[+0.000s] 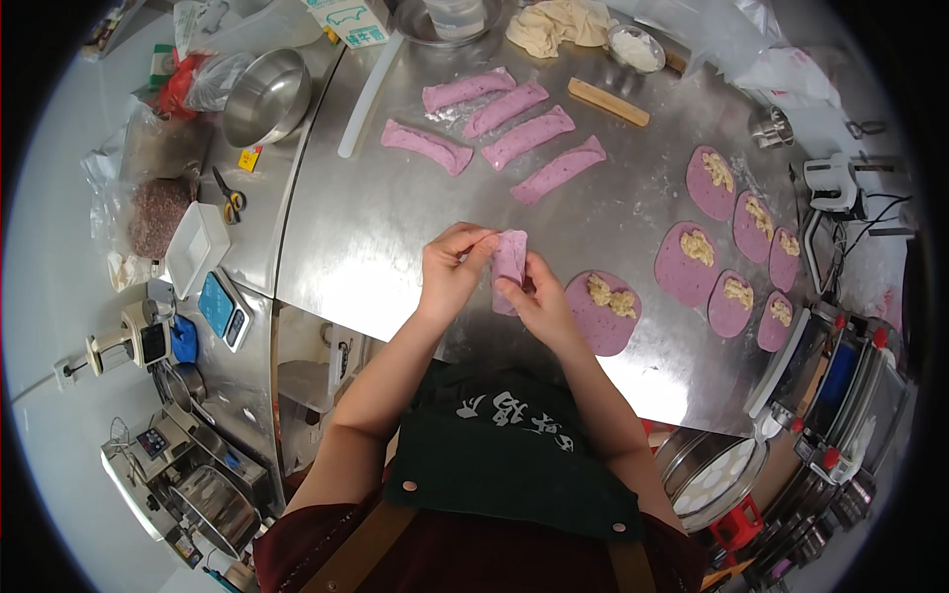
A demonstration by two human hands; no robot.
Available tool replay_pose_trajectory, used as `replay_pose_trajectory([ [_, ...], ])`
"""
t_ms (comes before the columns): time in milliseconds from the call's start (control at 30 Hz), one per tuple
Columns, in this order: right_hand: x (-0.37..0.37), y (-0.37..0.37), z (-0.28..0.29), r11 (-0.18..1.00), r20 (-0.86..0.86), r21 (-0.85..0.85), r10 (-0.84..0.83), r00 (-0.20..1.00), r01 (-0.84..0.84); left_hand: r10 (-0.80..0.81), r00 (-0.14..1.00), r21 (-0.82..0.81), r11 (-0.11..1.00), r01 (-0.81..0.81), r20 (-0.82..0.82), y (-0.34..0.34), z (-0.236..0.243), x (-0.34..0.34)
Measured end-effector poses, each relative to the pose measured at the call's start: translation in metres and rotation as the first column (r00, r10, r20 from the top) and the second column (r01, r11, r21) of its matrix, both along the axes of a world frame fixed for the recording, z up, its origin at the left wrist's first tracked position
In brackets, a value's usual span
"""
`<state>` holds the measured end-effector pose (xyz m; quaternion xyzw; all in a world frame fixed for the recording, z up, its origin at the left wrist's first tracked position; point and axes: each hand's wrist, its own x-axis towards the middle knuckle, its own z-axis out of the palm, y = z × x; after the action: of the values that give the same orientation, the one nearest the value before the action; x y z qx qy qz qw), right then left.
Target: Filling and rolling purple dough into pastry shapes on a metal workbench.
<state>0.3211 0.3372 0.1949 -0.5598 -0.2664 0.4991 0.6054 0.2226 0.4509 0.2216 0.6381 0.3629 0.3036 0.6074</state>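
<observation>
Between my two hands is a purple dough roll [509, 259], held upright just above the steel table [356, 237]. My left hand [455, 267] pinches its upper left edge with thumb and fingertips. Lower on the other side, my right hand [539, 301] grips it with thumb and fingers. Close to my right hand lies a flat purple dough round [603, 331] with a lumpy pale-yellow filling [613, 296] on its upper part. Several finished-looking purple rolls [531, 136] lie farther back. At the right, several more filled rounds [682, 272] are spread out.
A wooden stick [608, 102], a bowl of white flour [636, 49] and a cream cloth [559, 27] lie at the back. Left are a translucent strip [371, 94], a steel bowl [266, 98], scissors [232, 203] and a scale [223, 306]. Racked pans [840, 395] stand right.
</observation>
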Motion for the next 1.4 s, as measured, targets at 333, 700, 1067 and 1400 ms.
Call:
replay_pose_trajectory([
  [333, 0.003, -0.001, 0.014, 0.991, -0.006, -0.054, 0.125, 0.992, -0.126, -0.271, 0.963, -0.156, 0.952, 0.265, -0.015, 0.012, 0.005, -0.003],
  [700, -0.002, -0.002, 0.010, 0.998, 0.017, -0.010, 0.067, 0.998, -0.067, -0.306, 0.927, -0.279, 0.891, 0.360, 0.217, 0.020, 0.007, -0.002],
  [1067, -0.002, -0.003, 0.012, 0.994, 0.001, -0.011, 0.106, 0.994, -0.106, -0.268, 0.866, -0.398, 0.803, 0.443, 0.423, 0.019, 0.007, 0.001],
  [1400, 0.011, 0.000, 0.018, 0.969, 0.034, -0.070, 0.240, 0.970, -0.237, -0.488, 0.833, -0.476, 0.686, 0.551, 0.261, 0.033, -0.003, 0.000],
])
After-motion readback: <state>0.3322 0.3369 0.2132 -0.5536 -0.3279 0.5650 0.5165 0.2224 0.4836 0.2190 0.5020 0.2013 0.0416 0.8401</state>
